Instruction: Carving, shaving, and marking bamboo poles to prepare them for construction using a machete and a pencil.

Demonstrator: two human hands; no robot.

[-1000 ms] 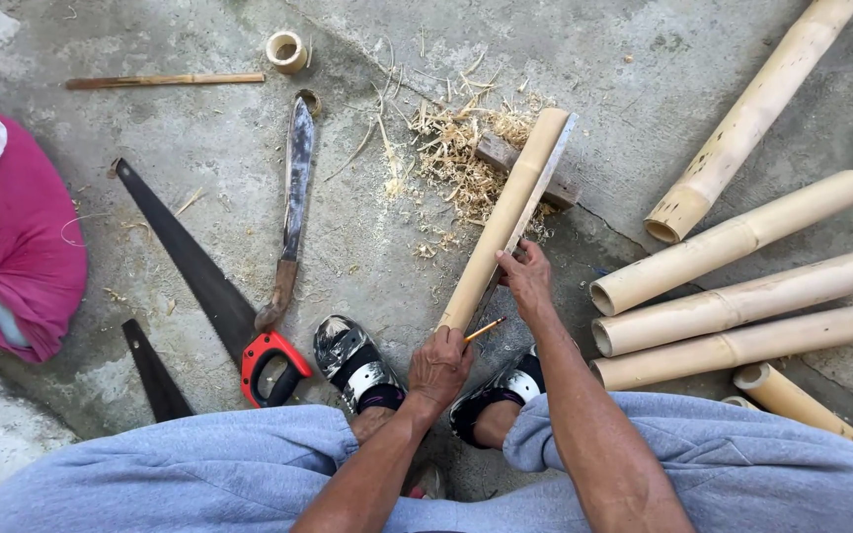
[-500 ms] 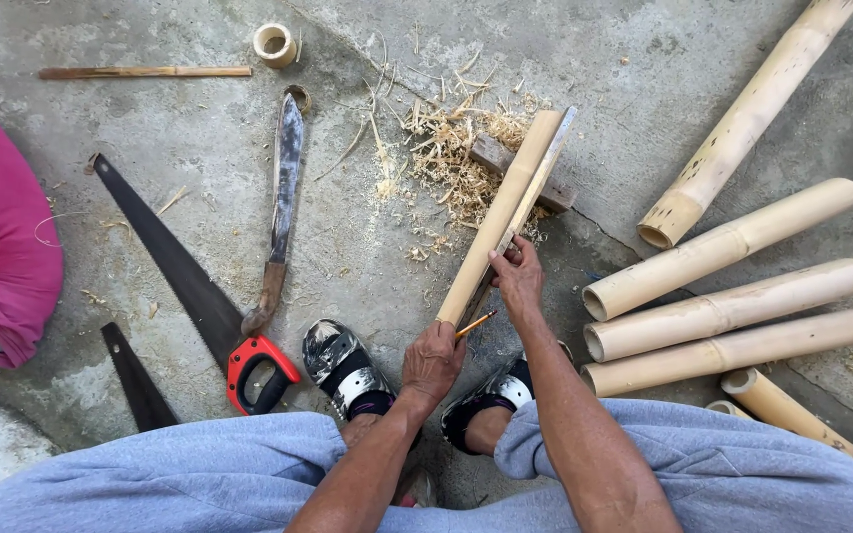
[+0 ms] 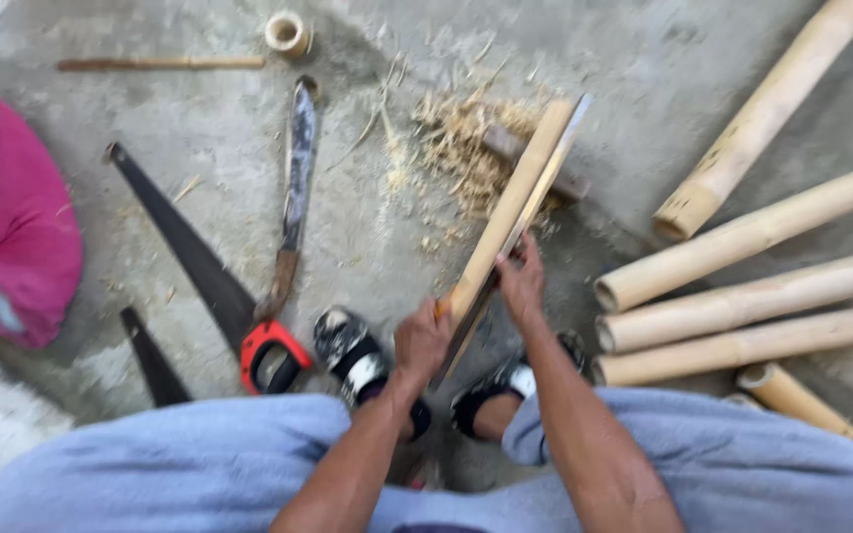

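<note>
Both hands are clamped: my left hand grips the near end of the bamboo strip, which slants up from my feet to the shavings, and my right hand holds the blade flat along its right edge. I'd judge it best to keep the blade aligned with the grain and the strip pinned (blur hides the fingertips).

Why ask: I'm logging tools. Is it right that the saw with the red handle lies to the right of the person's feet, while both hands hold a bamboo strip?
Not quite. In the head view the saw lies to the left of the feet. The left hand and right hand do hold the bamboo strip.
</note>
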